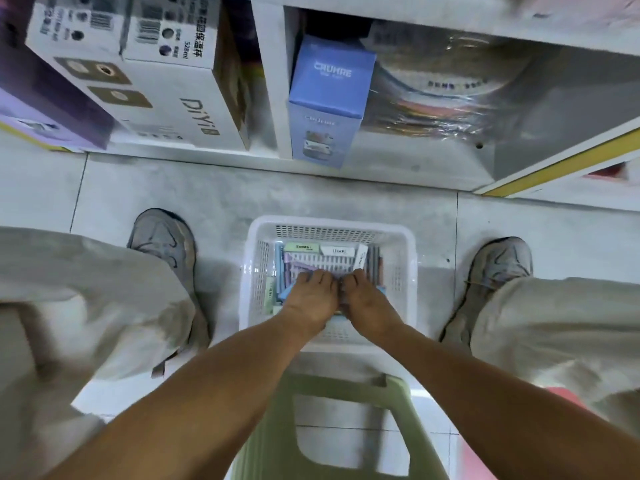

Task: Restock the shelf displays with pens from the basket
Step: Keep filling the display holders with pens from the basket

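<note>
Reaching into basket (327, 226) on the floor, both hands side by side over the pens (313, 263). Left hand (308, 299) and right hand (365, 301) have fingers curled down onto the pile; can't tell if anything is gripped. Pen packs lie mostly just beyond the fingertips, long axes mixed, so either hand is equally near.

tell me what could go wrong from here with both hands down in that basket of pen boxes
1. Both the left hand and the right hand reach into the white basket at one spot, so a grip on several loose pen boxes at once might let some slip.
2. The basket sits on the floor between the shoes, so a shift of the feet could knock it.
3. The green stool stands close behind the basket and may hinder stepping back.
</note>
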`<state>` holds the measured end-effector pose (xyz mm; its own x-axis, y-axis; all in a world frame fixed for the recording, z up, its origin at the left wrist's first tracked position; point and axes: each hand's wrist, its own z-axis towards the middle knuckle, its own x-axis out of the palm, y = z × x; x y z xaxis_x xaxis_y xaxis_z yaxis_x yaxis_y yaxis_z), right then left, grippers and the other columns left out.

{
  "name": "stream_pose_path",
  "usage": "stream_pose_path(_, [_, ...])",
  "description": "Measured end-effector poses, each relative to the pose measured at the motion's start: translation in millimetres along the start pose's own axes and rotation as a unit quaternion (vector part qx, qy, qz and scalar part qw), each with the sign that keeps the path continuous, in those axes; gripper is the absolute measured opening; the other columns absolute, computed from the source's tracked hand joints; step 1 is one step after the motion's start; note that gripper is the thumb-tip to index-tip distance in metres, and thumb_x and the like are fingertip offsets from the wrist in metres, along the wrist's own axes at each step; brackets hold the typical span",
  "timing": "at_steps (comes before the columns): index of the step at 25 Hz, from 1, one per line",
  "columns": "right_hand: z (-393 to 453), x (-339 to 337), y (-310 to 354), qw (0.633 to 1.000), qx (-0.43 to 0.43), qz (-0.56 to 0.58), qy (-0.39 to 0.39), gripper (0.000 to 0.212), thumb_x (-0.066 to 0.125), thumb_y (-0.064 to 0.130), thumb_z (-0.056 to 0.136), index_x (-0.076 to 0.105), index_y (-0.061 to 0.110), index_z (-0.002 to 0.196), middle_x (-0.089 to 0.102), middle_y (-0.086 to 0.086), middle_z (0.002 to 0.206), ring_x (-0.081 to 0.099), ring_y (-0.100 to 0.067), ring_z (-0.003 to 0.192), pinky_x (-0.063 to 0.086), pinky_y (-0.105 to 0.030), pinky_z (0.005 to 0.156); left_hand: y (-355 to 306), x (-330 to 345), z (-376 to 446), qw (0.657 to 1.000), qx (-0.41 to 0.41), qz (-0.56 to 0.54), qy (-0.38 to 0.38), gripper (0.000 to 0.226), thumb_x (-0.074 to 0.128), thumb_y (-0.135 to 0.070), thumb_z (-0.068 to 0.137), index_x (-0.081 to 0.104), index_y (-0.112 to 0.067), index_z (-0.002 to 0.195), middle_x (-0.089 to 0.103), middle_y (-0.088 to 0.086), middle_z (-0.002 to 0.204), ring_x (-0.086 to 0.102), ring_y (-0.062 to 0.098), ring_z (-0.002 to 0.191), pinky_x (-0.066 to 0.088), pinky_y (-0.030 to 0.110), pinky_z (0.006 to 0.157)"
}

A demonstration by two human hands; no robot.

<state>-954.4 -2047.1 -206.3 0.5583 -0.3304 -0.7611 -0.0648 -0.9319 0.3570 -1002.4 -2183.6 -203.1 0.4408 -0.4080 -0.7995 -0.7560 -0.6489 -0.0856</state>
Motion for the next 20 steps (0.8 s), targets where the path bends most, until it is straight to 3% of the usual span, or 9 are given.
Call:
stream_pose_path(2, [3.4,-6.0,4.0,0.996,0.022,0.065,-0.052,0.024,0.054,0.011,0.096,0.052,0.005,0.119,0.051,-0.012,0.119,0.06,-0.028,0.092,0.05,-0.034,0.07,-5.9,3.9,6.2,1.0,-0.027,-0.001,-0.006,0.049,0.051,-0.01,0.091,0.037,0.001,0.137,0.046,0.02,0.134,0.042,0.034,0.124,0.037,0.046,0.106])
stream_pose_path(4, [6.8,-12.1,4.0,0.991,0.072,0.038,-0.108,0.024,0.057,0.009,0.092,0.054,0.005,0.116,0.055,-0.014,0.115,0.063,-0.033,0.085,0.047,-0.037,0.059,-7.9,9.3,10.7,0.999,-0.038,-0.004,-0.003,0.053,0.053,-0.01,0.09,0.034,0.0,0.139,0.045,0.021,0.134,0.042,0.035,0.124,0.04,0.045,0.105])
stream_pose_path(6, [9.5,-19.3,-3.7,0.978,0.15,-0.012,-0.142,0.036,0.059,0.004,0.086,0.052,0.0,0.122,0.057,-0.018,0.113,0.064,-0.035,0.084,0.047,-0.037,0.058,-6.5,14.9,15.1,0.999,-0.036,-0.017,0.002,0.053,0.054,-0.013,0.091,0.036,0.0,0.139,0.045,0.022,0.135,0.044,0.036,0.124,0.042,0.047,0.104])
stream_pose_path(9, [13.7,-20.2,-10.7,0.972,0.208,-0.082,-0.079,0.046,0.048,0.008,0.092,0.037,-0.006,0.134,0.051,-0.021,0.119,0.064,-0.03,0.09,0.042,-0.03,0.059,-8.9,22.0,13.8,0.999,-0.037,-0.031,0.02,0.042,0.048,-0.012,0.095,0.044,0.001,0.134,0.05,0.023,0.131,0.048,0.037,0.119,0.045,0.048,0.1])
stream_pose_path(12, [23.7,-17.3,-7.5,0.969,0.223,-0.098,-0.03,0.057,0.051,0.018,0.1,0.025,-0.01,0.141,0.047,-0.023,0.128,0.064,-0.031,0.103,0.054,-0.03,0.072,-13.6,23.3,10.9,0.996,-0.043,-0.077,0.015,0.04,0.044,-0.009,0.096,0.041,0.003,0.135,0.047,0.024,0.129,0.05,0.036,0.114,0.05,0.045,0.093])
stream_pose_path(17, [40.2,-25.6,-9.7,0.954,0.298,0.01,-0.045,0.042,0.054,0.029,0.1,0.044,-0.001,0.128,0.06,-0.017,0.121,0.066,-0.032,0.106,0.051,-0.033,0.076,7.3,7.5,2.7,0.987,-0.003,-0.157,-0.011,0.05,0.053,-0.002,0.091,0.039,0.0,0.139,0.059,0.02,0.122,0.063,0.034,0.103,0.052,0.039,0.081])
stream_pose_path(20, [41.3,-30.7,-16.7,0.941,0.314,0.112,-0.048,0.044,0.065,0.034,0.093,0.049,0.004,0.12,0.063,-0.013,0.117,0.065,-0.033,0.106,0.051,-0.035,0.081,24.6,-3.1,-8.1,0.963,-0.1,-0.25,-0.028,0.05,0.064,-0.013,0.089,0.043,-0.007,0.134,0.064,0.011,0.111,0.065,0.027,0.091,0.049,0.036,0.069])
